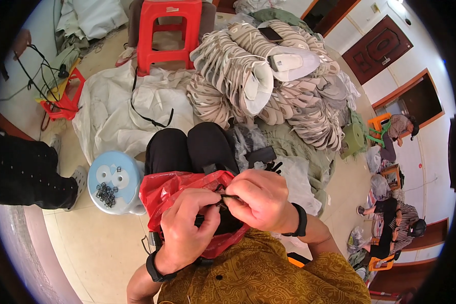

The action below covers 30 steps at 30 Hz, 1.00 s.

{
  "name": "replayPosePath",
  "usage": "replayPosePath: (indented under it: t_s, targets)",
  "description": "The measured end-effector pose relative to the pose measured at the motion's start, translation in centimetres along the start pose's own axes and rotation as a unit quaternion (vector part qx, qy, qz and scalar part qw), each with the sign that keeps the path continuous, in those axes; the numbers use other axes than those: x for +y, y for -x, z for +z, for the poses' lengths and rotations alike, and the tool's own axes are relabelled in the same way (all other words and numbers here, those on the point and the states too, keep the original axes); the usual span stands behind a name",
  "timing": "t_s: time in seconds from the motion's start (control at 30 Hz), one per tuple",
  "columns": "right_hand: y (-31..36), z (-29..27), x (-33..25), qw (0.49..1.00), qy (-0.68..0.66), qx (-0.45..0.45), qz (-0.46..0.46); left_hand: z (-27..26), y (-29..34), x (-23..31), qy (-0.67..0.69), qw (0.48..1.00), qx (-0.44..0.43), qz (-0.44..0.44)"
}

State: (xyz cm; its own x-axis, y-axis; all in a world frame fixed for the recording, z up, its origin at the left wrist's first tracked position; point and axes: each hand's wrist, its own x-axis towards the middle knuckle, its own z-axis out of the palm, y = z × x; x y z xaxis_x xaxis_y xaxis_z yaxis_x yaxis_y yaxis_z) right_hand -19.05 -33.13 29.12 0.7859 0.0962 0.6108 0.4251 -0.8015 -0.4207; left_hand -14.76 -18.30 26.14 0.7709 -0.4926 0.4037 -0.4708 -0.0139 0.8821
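Note:
Above my lap, my left hand and my right hand come together, both closed in a pinch. Between their fingertips runs a thin black strap; its small details are hidden by the fingers. Beneath them a red plastic bag lies across my thighs, with dark material showing inside. To the left, a round light-blue stool carries a pile of small black buckles. Another long black strap rests on the white sheet in front of my knees.
Bundles of beige-grey shoe-like pieces are heaped ahead, with a dark phone on top. A red plastic stool stands beyond the sheet. Someone's dark-trousered leg is close on the left. Two people sit at the far right.

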Motion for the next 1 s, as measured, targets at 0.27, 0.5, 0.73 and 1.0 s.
replayPosePath:
  t_s: [0.27,0.5,0.73,1.0]
  targets:
    - [0.2,0.7,-1.2,0.998,0.049,0.022,-0.015,0.0,0.3,-0.4,0.013,0.999,0.037,0.001]
    - [0.5,0.3,-1.5,1.0,-0.01,0.01,0.002,0.1,0.7,-0.3,0.023,0.998,0.05,0.012]
    - [0.5,0.8,-1.8,0.999,-0.037,0.024,0.022,-0.3,0.5,-0.3,0.032,0.998,0.051,0.026]
    - [0.6,0.8,-1.9,1.0,-0.025,0.014,0.01,-1.6,0.5,0.1,0.015,1.0,-0.01,0.011]
